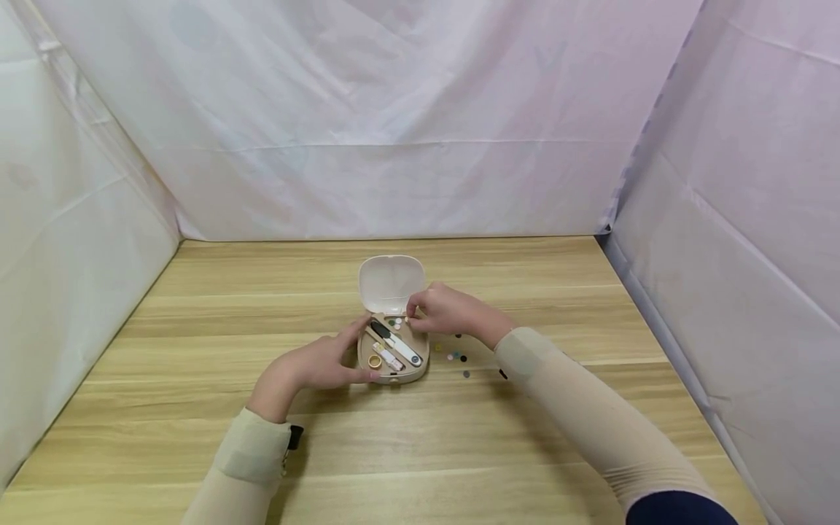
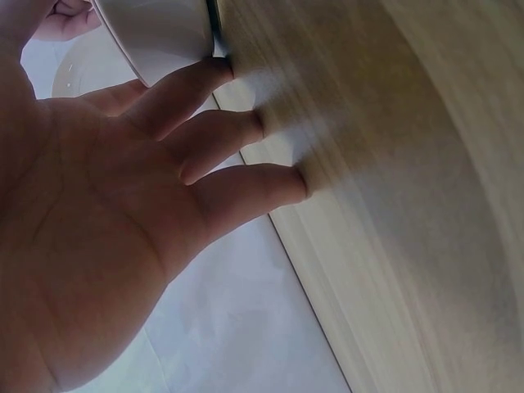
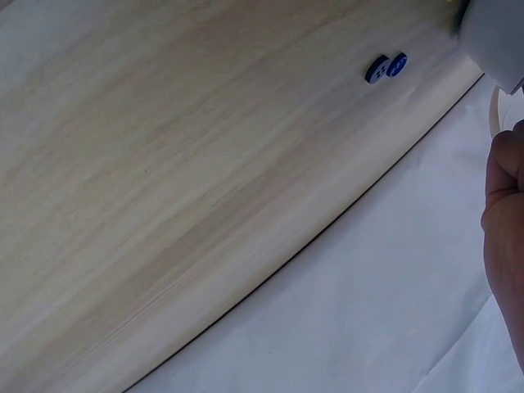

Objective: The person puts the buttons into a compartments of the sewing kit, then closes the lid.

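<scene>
the left hand (image 1: 324,362), spread, is touching the open case (image 1: 412,375), which is resting on the table (image 1: 394,452) beside loose buttons (image 1: 463,359). the right hand (image 1: 449,308) is holding bent fingers over the case's far end; whether they are pinching anything, i cannot tell.

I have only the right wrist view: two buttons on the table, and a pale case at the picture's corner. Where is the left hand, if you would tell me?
Observer: The left hand touches the left side of the case.
Operator: Thank you. Is there any jewellery inside?
Observer: Yes, a gold ring lies in it, near the left thumb.
Operator: And does it contain some buttons also?
Observer: Yes, a few small buttons lie in its far part, beside the right hand.
</scene>
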The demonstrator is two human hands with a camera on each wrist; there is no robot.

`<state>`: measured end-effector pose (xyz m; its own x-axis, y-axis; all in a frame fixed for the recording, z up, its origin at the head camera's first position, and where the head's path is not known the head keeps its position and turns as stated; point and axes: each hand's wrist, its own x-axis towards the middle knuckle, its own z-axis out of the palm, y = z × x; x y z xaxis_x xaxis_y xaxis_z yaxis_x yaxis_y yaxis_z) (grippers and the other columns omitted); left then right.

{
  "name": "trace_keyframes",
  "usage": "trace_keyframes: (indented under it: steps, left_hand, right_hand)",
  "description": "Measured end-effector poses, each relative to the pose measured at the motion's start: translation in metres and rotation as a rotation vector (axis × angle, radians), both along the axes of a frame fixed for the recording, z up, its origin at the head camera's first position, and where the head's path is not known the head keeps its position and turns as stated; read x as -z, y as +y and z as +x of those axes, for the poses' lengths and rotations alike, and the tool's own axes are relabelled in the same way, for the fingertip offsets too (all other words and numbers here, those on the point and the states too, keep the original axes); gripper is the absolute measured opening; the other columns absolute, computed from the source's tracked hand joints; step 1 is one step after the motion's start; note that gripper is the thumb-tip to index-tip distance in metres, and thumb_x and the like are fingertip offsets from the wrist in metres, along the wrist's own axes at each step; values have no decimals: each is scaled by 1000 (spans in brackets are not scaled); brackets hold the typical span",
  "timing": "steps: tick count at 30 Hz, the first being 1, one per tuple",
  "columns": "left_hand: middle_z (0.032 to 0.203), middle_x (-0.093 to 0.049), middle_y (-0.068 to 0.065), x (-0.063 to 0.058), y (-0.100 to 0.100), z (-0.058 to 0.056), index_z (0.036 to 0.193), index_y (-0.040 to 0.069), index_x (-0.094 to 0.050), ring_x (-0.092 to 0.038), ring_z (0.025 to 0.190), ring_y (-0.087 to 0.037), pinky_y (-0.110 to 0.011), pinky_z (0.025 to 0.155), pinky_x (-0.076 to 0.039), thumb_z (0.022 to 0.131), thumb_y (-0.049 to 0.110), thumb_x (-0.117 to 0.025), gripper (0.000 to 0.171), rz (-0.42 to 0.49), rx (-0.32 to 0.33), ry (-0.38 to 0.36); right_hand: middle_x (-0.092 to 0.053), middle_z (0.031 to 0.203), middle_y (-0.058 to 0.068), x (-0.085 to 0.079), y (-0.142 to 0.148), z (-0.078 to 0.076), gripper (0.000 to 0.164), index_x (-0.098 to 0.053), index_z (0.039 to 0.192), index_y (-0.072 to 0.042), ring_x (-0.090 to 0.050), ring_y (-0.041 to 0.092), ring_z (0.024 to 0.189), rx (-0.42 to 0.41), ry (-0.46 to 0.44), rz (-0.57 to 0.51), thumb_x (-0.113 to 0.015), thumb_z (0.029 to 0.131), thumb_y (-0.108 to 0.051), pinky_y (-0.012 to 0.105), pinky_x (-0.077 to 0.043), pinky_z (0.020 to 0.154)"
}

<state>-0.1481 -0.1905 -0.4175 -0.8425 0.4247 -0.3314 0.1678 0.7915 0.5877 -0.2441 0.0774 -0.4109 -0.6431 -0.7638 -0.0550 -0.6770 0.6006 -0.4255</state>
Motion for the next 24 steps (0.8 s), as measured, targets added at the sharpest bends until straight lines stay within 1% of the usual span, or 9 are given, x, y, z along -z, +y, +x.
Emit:
trace_keyframes:
  steps: [10, 16, 20, 24]
  left_hand:
    - [172, -34, -25, 1, 1, -1, 173, 24, -7, -44, 152, -49, -66, 125, -36, 90, 66, -76, 116, -1, 0, -4]
    - [173, -32, -24, 0, 1, -1, 174, 25, -6, -43, 153, -49, -66, 125, -36, 90, 66, -75, 116, -3, -3, -12]
    - [172, -33, -24, -1, 1, -1, 173, 25, -6, -43, 153, -49, -67, 125, -36, 90, 65, -75, 116, -5, -2, -11]
    - [173, -32, -24, -3, 1, 0, 173, 24, -7, -42, 153, -49, -66, 126, -35, 91, 63, -76, 115, -1, -1, -9]
  right_hand:
    - [-53, 60, -7, -2, 0, 0, 13, -77, 102, -10, -42, 2, 50, -10, 13, 17, -70, 101, -20, 15, -35, 48]
    - [-49, 57, -8, -4, 4, -2, 12, -78, 103, -9, -41, 2, 47, -28, 41, -6, -69, 99, -16, 15, -34, 47]
    - [-45, 57, -9, -8, 7, -2, 13, -78, 103, -7, -38, 1, 48, -40, 70, -21, -69, 98, -15, 16, -31, 48]
    - [-44, 60, -10, -14, 12, -1, 14, -78, 103, -5, -36, 2, 52, -39, 57, -28, -70, 98, -15, 16, -31, 49]
